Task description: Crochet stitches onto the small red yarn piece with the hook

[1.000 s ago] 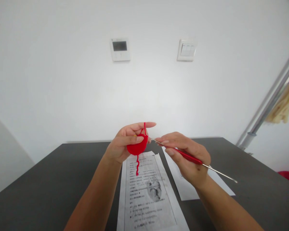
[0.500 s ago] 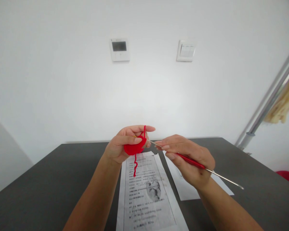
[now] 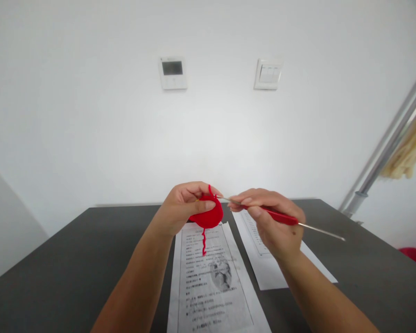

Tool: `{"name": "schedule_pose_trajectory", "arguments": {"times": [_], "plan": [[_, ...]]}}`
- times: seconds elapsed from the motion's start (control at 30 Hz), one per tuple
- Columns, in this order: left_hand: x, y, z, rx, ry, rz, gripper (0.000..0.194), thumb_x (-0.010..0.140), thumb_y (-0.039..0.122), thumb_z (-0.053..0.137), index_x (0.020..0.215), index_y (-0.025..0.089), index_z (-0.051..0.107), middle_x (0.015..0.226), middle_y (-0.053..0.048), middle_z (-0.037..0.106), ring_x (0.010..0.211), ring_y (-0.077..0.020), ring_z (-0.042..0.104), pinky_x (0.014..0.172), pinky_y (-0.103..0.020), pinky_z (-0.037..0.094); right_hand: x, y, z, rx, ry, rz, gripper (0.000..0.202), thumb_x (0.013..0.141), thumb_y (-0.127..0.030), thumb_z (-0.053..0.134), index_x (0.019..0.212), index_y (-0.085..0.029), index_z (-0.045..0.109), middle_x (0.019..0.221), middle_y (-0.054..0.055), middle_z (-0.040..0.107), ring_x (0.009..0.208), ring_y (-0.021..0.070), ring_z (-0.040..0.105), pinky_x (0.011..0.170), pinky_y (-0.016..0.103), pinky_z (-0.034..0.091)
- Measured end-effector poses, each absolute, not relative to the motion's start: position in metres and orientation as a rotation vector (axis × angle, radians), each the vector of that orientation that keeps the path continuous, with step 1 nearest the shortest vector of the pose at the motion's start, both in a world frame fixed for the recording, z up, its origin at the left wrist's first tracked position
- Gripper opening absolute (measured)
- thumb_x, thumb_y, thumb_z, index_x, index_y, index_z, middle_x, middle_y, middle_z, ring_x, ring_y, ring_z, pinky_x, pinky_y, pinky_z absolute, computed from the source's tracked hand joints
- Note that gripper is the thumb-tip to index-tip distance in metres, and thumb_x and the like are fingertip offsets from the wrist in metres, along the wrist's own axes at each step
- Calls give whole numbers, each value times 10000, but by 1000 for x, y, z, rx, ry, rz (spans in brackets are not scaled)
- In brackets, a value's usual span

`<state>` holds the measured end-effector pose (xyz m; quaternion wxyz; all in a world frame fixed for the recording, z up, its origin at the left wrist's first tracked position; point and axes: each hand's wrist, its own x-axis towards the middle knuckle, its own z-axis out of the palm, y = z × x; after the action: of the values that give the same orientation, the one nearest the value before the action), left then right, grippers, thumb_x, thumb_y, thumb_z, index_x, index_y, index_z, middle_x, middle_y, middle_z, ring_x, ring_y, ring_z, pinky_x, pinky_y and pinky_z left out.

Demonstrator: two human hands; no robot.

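Note:
My left hand point(image 3: 183, 206) pinches a small round piece of red crochet point(image 3: 208, 217) between thumb and fingers. A strand of red yarn point(image 3: 211, 189) loops over its index finger, and a loose yarn tail point(image 3: 204, 243) hangs below the piece. In my right hand point(image 3: 275, 217) is a crochet hook point(image 3: 280, 217) with a red grip and metal shafts at both ends, held like a pen. The hook's left tip meets the top right edge of the crochet; whether it sits inside a stitch is too small to tell.
Two printed sheets lie on the dark table point(image 3: 72, 268): one with text and a picture point(image 3: 211, 296) under the hands, another point(image 3: 273, 277) to its right. The white wall behind carries a thermostat point(image 3: 173, 81) and a switch point(image 3: 269, 74). A metal pole point(image 3: 384, 148) slants at right.
The crochet has moved right and turned to show more of its round face. My right hand has tilted the hook flatter, its tip rising to the upper edge. My left index finger has bent down.

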<state>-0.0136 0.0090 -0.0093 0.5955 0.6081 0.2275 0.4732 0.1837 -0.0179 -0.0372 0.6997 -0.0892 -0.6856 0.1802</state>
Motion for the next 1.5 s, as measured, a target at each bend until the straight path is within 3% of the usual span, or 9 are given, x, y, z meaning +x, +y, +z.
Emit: {"name": "schedule_pose_trajectory", "arguments": {"times": [0.2,0.4,0.73,1.0,1.23,1.5], "plan": [[-9,3,-6,1400,599,1094,420,673,254,878,1075,173,785,764,-31,757,659,-134,667,662,-252,510,192,-14,-31,-285,-1821,-102,199,889,-112,708,1044,-237,705,1120,95,781,1008,216,752,824,366,653],[-8,0,-5,1414,633,1074,562,694,244,865,1235,186,725,875,-50,795,794,-177,720,773,-298,550,189,-14,-28,-332,-1876,-71,164,927,-108,657,1032,-233,658,1099,93,786,1022,193,757,871,339,637],[0,-3,-4,1352,635,1210,542,636,203,899,1150,159,734,840,-30,767,773,-151,703,734,-252,559,190,-11,-41,-320,-1744,151,264,906,-65,667,1052,-278,721,1155,28,780,1026,180,746,882,344,618],[2,-7,-5,1408,562,1347,214,755,170,799,966,182,764,745,28,655,675,-62,597,626,-143,484,191,-7,-36,-211,-1609,440,209,901,-110,705,1000,-286,758,1074,11,809,989,185,769,848,343,648],[2,-13,1,1432,655,1325,229,696,122,780,920,157,745,698,31,650,634,-62,580,597,-144,465,196,-1,-33,-133,-1599,639,55,914,-221,722,951,-250,749,1026,39,822,948,212,788,824,393,668],[6,-18,2,1463,723,1293,251,672,114,755,918,146,720,665,42,639,600,-69,576,567,-154,464,212,0,-32,-101,-1732,759,121,944,-156,669,1010,-241,724,1074,52,808,1046,233,766,912,440,630]]}}
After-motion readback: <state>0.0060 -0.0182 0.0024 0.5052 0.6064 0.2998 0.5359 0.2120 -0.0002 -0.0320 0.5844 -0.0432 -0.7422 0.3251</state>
